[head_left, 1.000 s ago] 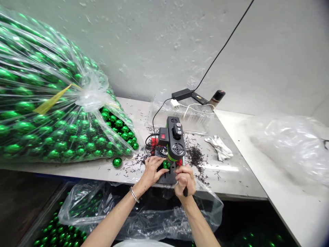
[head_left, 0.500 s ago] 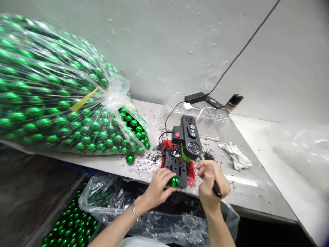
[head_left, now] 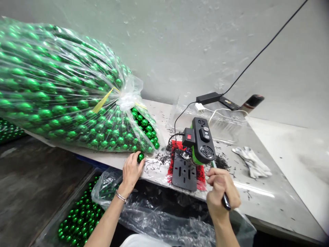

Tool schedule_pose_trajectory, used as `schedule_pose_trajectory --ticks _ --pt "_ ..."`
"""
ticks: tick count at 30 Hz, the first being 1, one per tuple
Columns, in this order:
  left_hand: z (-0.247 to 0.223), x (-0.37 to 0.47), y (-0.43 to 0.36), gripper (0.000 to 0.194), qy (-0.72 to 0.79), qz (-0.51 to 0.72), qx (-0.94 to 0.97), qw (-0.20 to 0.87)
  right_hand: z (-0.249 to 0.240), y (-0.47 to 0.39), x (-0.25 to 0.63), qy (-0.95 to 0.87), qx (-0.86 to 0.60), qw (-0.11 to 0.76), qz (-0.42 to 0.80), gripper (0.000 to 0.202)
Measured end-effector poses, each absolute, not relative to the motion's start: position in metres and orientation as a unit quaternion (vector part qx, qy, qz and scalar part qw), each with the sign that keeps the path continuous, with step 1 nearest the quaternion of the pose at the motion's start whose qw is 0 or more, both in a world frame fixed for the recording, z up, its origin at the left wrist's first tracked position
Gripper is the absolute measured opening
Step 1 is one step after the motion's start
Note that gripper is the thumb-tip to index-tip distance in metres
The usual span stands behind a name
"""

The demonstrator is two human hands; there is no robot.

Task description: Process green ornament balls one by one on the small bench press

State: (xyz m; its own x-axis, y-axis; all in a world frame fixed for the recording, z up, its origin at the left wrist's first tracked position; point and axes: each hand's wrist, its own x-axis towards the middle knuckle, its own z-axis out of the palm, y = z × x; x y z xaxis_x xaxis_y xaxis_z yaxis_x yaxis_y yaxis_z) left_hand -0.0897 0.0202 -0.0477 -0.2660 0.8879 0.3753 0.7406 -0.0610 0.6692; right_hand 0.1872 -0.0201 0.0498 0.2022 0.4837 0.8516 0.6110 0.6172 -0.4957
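My left hand [head_left: 132,171] is at the table's front edge, its fingers closed on a shiny green ball [head_left: 140,157] beside the open mouth of a big clear bag of green balls [head_left: 64,103]. My right hand [head_left: 222,192] is wrapped round a tool with a black handle [head_left: 226,201], right of a small black and green machine [head_left: 204,140]. The machine's slotted black plate [head_left: 184,173] has no ball on it and lies over a red mat [head_left: 202,176] strewn with small black bits.
White gloves [head_left: 253,161] lie on the right of the table. Behind the machine are a clear plastic tray [head_left: 223,132], a black adapter [head_left: 209,98] and cables. Below the front edge hang clear plastic liners [head_left: 164,219], beside a container of green balls [head_left: 79,219].
My left hand has moved left from the plate to the ball near the bag. The ball that was at the plate's front is out of sight. The camera view has shifted left.
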Motion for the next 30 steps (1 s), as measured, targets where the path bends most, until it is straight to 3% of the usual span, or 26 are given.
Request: schedule_pose_trajectory --ticks 2,7,12,16,20,30 --pt "-0.045 -0.083 0.016 0.037 0.666 0.460 0.555 0.192 0.048 -0.021 0.188 -0.633 -0.435 0.638 -0.050 0.032" --pt "-0.031 -0.051 0.005 0.050 0.506 0.554 0.314 0.582 0.047 -0.021 0.189 -0.637 -0.434 0.635 -0.046 0.031" --pt "-0.023 -0.015 0.003 0.035 0.404 0.525 0.227 0.714 0.051 -0.022 0.187 -0.643 -0.429 0.633 -0.046 0.028" --pt "-0.028 0.009 0.008 0.043 0.402 0.508 0.260 0.716 0.055 -0.023 0.186 -0.655 -0.435 0.617 -0.042 0.029" --pt "-0.039 0.027 0.016 0.049 0.447 0.488 0.368 0.653 0.057 -0.023 0.186 -0.664 -0.430 0.611 -0.038 0.029" --pt "-0.053 0.044 0.017 0.033 0.520 0.402 0.675 0.336 0.061 -0.025 0.186 -0.670 -0.426 0.607 -0.041 0.028"
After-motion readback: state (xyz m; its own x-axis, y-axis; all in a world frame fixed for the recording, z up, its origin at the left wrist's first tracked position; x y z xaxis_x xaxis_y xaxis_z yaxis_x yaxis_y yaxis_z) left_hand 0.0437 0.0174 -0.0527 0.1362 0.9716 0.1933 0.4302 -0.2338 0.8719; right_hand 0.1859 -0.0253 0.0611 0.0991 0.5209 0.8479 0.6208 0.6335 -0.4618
